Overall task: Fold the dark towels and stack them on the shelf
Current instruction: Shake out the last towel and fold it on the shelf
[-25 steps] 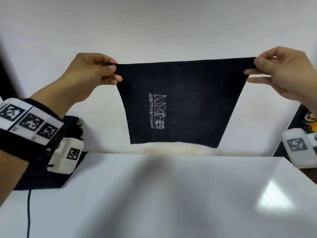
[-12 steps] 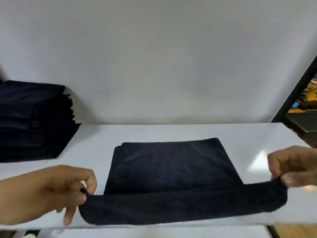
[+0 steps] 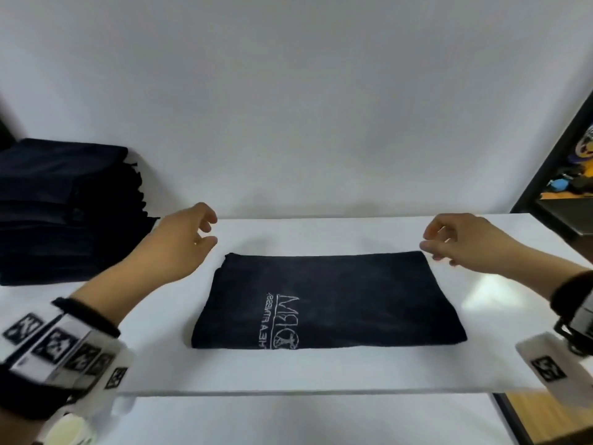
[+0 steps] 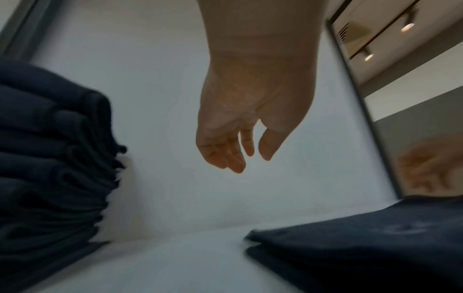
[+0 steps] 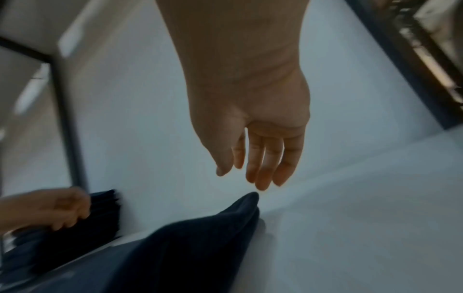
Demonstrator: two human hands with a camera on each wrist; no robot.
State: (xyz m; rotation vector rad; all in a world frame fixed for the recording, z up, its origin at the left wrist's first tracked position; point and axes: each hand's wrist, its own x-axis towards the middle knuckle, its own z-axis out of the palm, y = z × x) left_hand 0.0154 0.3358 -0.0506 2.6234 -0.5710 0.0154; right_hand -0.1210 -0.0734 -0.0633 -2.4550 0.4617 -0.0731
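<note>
A dark towel (image 3: 337,300) with white lettering lies folded flat in the middle of the white shelf (image 3: 288,374); it also shows as the towel (image 4: 363,243) and the towel (image 5: 190,239) in the wrist views. My left hand (image 3: 189,242) hovers just left of its far left corner, fingers loose and holding nothing; the left hand (image 4: 240,142) looks relaxed from the wrist. My right hand (image 3: 455,242) hovers at the far right corner, also empty; the right hand (image 5: 258,158) has straight fingers just above the towel's corner. A stack of folded dark towels (image 3: 64,213) stands at the far left.
A white wall (image 3: 288,107) backs the shelf. A black frame post (image 3: 552,149) rises at the right, with cluttered objects behind it. The towel stack (image 4: 52,162) stands close to my left hand. A lower white surface (image 3: 288,419) shows under the shelf's front edge.
Both hands folded the near edge of the towel over to the far side and let go. The towel now lies folded with its lettering up; both hands are off it.
</note>
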